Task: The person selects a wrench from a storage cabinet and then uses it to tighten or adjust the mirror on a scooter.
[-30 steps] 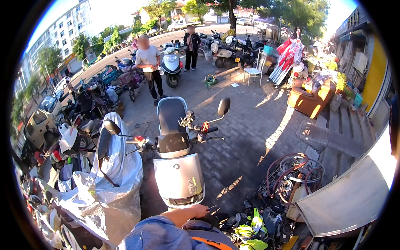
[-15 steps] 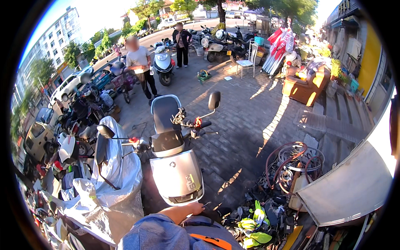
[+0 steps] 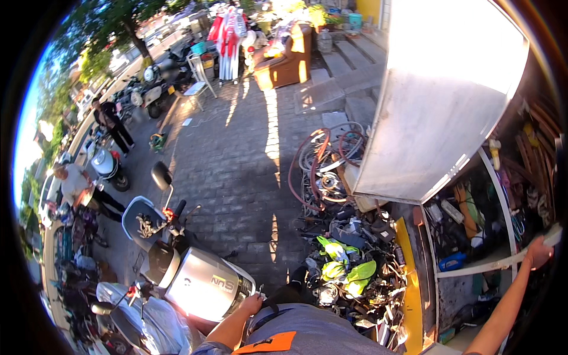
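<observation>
My left hand (image 3: 251, 303) is closed beside the lower front of a silver scooter (image 3: 198, 283), with a small shiny metal piece (image 3: 260, 291) sticking up from its fingers. What kind of piece it is I cannot make out. Out at the far right, my right arm reaches toward an open metal rack (image 3: 503, 264) filled with parts and tools. My right hand (image 3: 537, 253) is closed around a pale, block-shaped thing (image 3: 553, 235) near the picture's dark rim. Inside the rack lies a blue object (image 3: 452, 261).
A heap of scrap parts with yellow-green cloth (image 3: 360, 278) lies ahead, beside coiled hoses (image 3: 310, 168). A large pale panel (image 3: 441, 112) juts out above the rack. A brown armchair (image 3: 284, 71) stands farther off. Two people (image 3: 112, 127) are at the left, near parked scooters.
My view has swung to the right, so the scooter sits farther left and the rack has come into sight. My right arm now shows, stretched out to the rack.
</observation>
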Demonstrator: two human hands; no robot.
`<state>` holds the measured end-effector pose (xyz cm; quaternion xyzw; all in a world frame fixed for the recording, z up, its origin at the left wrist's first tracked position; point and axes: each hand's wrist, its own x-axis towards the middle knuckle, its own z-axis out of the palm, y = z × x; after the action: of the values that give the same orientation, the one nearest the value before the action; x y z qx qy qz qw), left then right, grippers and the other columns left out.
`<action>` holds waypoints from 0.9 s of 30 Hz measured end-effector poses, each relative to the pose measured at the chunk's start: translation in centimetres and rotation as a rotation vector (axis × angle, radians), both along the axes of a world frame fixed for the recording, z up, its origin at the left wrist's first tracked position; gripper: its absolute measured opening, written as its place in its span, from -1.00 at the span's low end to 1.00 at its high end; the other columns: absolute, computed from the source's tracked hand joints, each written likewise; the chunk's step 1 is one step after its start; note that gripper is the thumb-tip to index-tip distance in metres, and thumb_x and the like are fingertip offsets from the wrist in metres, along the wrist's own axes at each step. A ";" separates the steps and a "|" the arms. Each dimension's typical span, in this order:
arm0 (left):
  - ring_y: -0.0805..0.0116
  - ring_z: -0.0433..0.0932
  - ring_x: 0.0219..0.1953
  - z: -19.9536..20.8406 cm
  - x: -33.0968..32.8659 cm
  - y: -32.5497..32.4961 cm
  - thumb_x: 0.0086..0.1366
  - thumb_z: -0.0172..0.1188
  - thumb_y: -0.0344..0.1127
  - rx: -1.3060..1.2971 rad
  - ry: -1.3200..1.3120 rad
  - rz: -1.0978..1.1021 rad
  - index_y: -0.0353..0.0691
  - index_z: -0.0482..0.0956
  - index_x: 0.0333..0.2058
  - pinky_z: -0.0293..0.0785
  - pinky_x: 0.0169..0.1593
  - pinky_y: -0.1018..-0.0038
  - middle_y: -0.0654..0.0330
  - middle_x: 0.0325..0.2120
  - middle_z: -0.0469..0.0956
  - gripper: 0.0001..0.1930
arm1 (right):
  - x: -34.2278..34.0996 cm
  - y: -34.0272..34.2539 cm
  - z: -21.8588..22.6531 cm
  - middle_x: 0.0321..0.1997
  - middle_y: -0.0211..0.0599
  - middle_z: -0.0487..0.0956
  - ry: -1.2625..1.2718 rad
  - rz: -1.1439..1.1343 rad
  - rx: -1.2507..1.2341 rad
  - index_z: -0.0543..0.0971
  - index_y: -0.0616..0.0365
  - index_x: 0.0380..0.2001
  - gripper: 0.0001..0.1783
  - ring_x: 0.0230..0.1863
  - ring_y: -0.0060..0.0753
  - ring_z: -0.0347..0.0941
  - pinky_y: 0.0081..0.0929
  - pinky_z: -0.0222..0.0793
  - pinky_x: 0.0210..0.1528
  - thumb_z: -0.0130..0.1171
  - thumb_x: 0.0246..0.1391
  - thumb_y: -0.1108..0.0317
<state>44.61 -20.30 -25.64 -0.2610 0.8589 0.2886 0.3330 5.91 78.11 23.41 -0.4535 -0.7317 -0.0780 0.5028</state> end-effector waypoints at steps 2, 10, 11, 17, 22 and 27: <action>-0.26 0.58 0.10 2.7 -2.6 0.8 0.53 -0.09 0.08 0.002 -0.014 -0.009 -0.32 0.57 0.05 0.48 0.18 -0.03 -0.28 -0.01 0.62 -0.47 | 1.2 -1.4 0.2 -0.11 0.30 0.66 0.105 -0.017 0.088 0.57 0.35 -0.14 -0.34 -0.10 0.36 0.64 0.19 0.56 -0.12 0.30 0.02 -0.12; -0.32 0.60 -0.06 1.2 -6.3 -0.3 0.46 0.09 0.03 0.098 0.145 -0.193 -0.32 0.61 -0.18 0.49 -0.03 0.00 -0.26 -0.20 0.66 -0.56 | 2.8 -7.1 1.6 -0.14 0.27 0.60 0.252 0.051 0.274 0.47 0.37 -0.21 -0.50 -0.06 0.35 0.57 0.10 0.49 0.01 0.31 -0.12 0.19; -0.32 0.60 -0.07 1.4 -7.2 -0.1 0.45 0.10 0.03 0.106 0.145 -0.228 -0.32 0.61 -0.20 0.49 -0.04 0.00 -0.25 -0.22 0.66 -0.56 | 3.0 -8.1 2.0 -0.14 0.26 0.60 0.255 0.073 0.240 0.46 0.36 -0.20 -0.51 -0.05 0.34 0.57 0.09 0.49 0.02 0.31 -0.12 0.21; -0.30 0.63 -0.17 2.2 -10.7 -0.1 0.43 0.12 0.04 0.074 0.123 -0.399 -0.32 0.57 -0.29 0.49 -0.13 0.01 -0.19 -0.33 0.66 -0.56 | 3.3 -8.1 1.4 -0.13 0.21 0.57 0.261 0.086 0.253 0.44 0.36 -0.18 -0.53 -0.07 0.34 0.54 0.07 0.48 0.02 0.29 -0.11 0.26; -0.26 0.64 -0.19 2.1 -14.1 0.5 0.44 0.11 0.05 0.141 0.101 -0.430 -0.30 0.62 -0.26 0.49 -0.13 0.01 -0.16 -0.33 0.67 -0.56 | 3.1 -8.0 1.3 -0.15 0.17 0.56 0.284 0.111 0.242 0.41 0.32 -0.17 -0.53 -0.09 0.33 0.54 0.05 0.47 0.00 0.29 -0.11 0.27; -0.27 0.61 -0.23 1.2 -17.8 1.6 0.41 0.11 0.04 0.150 0.092 -0.511 -0.28 0.62 -0.28 0.46 -0.18 -0.03 -0.17 -0.36 0.65 -0.57 | 3.0 -7.9 1.5 -0.15 0.17 0.55 0.296 0.123 0.247 0.36 0.31 -0.16 -0.51 -0.09 0.33 0.53 0.08 0.46 -0.01 0.29 -0.10 0.29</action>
<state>26.77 -18.68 -24.43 0.0029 0.8873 0.2699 0.3739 8.93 70.17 24.88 -0.3494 -0.6610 -0.0687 0.6605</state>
